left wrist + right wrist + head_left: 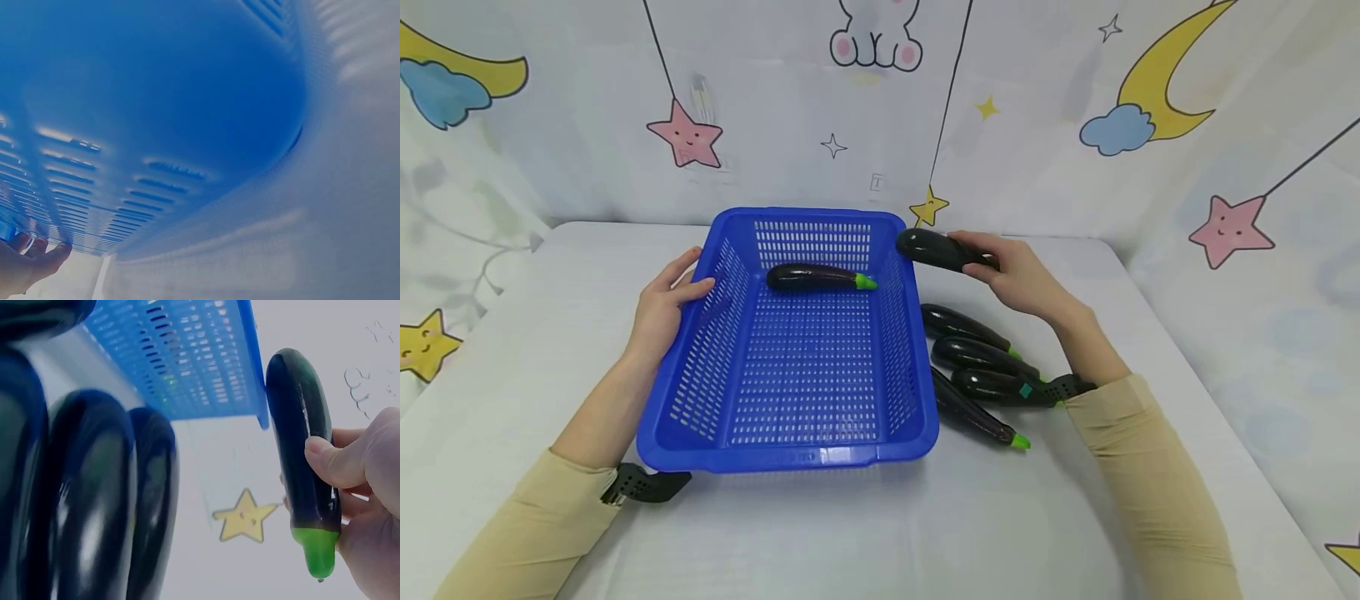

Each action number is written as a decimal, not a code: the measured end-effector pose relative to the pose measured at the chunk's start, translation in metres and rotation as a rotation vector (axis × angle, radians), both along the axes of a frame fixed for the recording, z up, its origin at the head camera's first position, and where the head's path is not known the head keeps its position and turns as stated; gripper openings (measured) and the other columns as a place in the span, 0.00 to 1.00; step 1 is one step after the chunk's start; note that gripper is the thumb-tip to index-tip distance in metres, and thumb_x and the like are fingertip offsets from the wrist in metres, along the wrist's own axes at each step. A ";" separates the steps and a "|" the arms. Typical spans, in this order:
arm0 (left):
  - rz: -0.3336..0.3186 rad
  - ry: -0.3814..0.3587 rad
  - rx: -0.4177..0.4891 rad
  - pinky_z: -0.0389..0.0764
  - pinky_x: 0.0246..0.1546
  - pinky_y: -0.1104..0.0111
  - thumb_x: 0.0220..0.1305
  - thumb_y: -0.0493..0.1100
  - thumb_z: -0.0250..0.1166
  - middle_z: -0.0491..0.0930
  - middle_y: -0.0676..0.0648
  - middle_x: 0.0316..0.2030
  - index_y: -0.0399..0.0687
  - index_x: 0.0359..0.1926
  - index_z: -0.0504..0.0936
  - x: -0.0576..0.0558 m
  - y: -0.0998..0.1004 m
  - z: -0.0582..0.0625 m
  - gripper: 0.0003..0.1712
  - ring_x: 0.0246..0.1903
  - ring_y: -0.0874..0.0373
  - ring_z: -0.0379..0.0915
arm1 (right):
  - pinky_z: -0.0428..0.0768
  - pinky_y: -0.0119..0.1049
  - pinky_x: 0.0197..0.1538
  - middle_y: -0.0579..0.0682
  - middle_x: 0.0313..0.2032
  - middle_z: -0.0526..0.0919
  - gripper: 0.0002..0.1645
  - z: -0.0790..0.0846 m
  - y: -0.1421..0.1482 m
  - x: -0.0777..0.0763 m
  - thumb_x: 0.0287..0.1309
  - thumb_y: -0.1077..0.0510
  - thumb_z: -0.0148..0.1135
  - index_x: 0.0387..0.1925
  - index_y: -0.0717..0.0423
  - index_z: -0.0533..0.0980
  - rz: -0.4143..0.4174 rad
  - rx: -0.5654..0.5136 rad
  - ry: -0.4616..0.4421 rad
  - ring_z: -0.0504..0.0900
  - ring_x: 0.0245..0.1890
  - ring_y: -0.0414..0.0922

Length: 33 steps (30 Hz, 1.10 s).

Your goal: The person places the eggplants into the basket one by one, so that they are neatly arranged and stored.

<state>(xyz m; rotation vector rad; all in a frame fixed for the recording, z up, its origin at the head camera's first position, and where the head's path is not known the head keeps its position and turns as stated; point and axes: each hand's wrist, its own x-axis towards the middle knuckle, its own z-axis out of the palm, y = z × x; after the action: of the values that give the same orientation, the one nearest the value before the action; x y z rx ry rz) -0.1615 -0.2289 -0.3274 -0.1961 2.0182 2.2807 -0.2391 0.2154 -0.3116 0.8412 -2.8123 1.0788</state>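
Note:
My right hand [1018, 275] grips a dark eggplant [936, 250] near its stem end, its rounded end at the right rim of the blue basket [790, 458]. In the right wrist view the thumb presses on the held eggplant [294, 419], and its green stem points down. On the basket's left side, my left hand [658, 317] holds the rim. The left wrist view shows the left fingers [56, 253] against the slotted wall. One eggplant [812, 277] lies crosswise inside the basket, toward the far wall.
Several more eggplants [981, 357] lie on the white table [760, 542] along the basket's right side, under my right forearm. A hanging cloth [775, 100] printed with stars and moons stands behind the table's far edge.

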 end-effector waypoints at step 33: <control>0.004 0.010 0.058 0.82 0.42 0.77 0.71 0.45 0.62 0.52 0.44 0.78 0.58 0.79 0.54 0.002 0.002 0.004 0.40 0.48 0.69 0.79 | 0.71 0.44 0.68 0.54 0.65 0.77 0.27 0.050 -0.100 -0.022 0.69 0.66 0.56 0.69 0.57 0.70 0.211 0.073 0.038 0.75 0.64 0.48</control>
<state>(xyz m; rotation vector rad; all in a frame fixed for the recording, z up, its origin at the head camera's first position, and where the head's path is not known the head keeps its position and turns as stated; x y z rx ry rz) -0.1594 -0.2270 -0.3237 -0.1847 1.9545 2.3435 -0.2612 0.1152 -0.2616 1.1746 -2.7964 0.9746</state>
